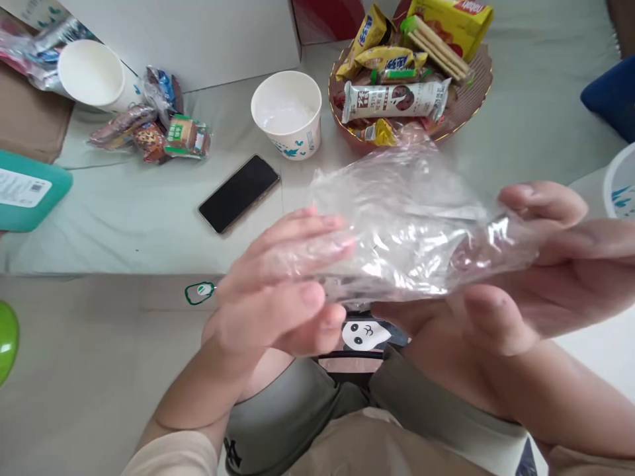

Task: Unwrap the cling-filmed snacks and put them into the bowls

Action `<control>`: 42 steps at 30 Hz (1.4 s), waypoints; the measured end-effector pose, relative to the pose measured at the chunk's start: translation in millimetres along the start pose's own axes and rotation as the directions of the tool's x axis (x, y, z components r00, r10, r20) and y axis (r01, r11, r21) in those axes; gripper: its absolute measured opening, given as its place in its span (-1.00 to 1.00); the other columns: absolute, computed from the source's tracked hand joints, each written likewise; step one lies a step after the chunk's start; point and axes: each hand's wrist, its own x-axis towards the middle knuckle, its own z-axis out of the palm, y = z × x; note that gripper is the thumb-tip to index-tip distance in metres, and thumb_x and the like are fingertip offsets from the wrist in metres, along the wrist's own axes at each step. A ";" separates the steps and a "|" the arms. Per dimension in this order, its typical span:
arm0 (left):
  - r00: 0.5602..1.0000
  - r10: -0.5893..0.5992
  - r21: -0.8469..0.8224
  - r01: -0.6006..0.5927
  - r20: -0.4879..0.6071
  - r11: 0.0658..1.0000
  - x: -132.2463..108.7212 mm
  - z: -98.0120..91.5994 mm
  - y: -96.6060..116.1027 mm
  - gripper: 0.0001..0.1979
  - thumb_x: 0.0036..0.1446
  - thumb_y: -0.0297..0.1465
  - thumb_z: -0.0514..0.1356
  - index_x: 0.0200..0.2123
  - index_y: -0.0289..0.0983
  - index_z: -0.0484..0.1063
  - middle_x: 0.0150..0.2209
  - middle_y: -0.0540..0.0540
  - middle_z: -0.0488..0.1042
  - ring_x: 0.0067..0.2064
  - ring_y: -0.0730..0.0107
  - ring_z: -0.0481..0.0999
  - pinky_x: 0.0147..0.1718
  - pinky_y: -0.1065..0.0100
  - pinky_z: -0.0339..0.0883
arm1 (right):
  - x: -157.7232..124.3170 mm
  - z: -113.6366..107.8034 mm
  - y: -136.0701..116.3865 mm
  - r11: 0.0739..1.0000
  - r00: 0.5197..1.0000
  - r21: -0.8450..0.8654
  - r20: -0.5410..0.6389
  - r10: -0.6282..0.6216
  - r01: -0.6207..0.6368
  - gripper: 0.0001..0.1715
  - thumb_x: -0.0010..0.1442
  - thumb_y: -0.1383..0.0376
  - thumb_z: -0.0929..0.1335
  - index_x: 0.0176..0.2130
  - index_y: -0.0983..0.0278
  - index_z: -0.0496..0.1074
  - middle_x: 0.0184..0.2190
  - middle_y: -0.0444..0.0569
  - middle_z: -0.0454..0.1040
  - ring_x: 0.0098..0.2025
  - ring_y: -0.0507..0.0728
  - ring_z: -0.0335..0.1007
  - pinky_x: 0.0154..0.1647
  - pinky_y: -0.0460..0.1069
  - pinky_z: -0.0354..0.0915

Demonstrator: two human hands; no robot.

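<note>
A crinkled, see-through plastic bag (397,218) stretches between my two hands above my lap. My left hand (278,284) grips its left end, with film lying over some of the fingers. At the other end, my right hand (560,264) has the film between its thumb and curled fingers. Just beyond the bag is a reddish-brown basket (476,106) with a gold rim, piled with wrapped snacks. A white wrapped bar (397,100) lies on top of that pile. A paper cup (286,116) with whitish contents stands left of the basket.
A black phone (239,194) lies on the pale cloth surface (124,225). Farther left are another paper cup (92,74), several wrapped snacks (186,137) and a teal package (30,192). A white cup (622,182) is at the right edge, below a dark blue object (610,96).
</note>
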 end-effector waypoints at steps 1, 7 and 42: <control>0.968 0.221 0.045 -0.217 -0.115 0.975 9.3 3.9 3.5 -0.75 0.12 0.03 0.21 -0.18 0.16 0.29 -0.09 0.09 0.61 0.04 0.05 0.64 0.05 -0.28 0.52 | -0.6 2.0 1.8 0.999 1.000 0.045 0.002 0.012 -0.012 -0.52 0.21 -0.09 0.39 0.11 -0.16 0.44 -0.27 -0.04 0.45 -0.07 0.37 0.52 -0.05 0.36 0.42; 0.909 0.152 0.002 -0.164 -0.387 0.986 40.5 21.7 10.9 -0.68 0.26 0.04 0.17 0.03 0.19 0.27 0.00 0.05 0.58 -0.12 0.21 0.62 -0.32 0.11 0.57 | -7.9 11.8 15.5 0.983 0.974 0.069 0.162 0.157 -0.170 -0.43 0.22 -0.14 0.39 0.15 -0.16 0.23 -0.04 -0.06 0.38 0.06 0.32 0.55 0.35 0.38 0.33; 0.722 -0.544 -0.612 0.674 0.428 0.413 72.2 20.6 -61.3 -0.65 -0.20 -0.37 0.53 -0.32 -0.29 0.52 -0.43 0.00 0.58 -0.47 0.51 0.50 -0.47 0.45 0.38 | -35.6 39.1 68.6 0.681 0.628 0.104 0.507 0.590 -0.724 -0.44 0.33 0.07 0.36 0.25 -0.05 0.17 -0.13 -0.07 0.47 -0.25 0.12 0.52 -0.33 0.05 0.41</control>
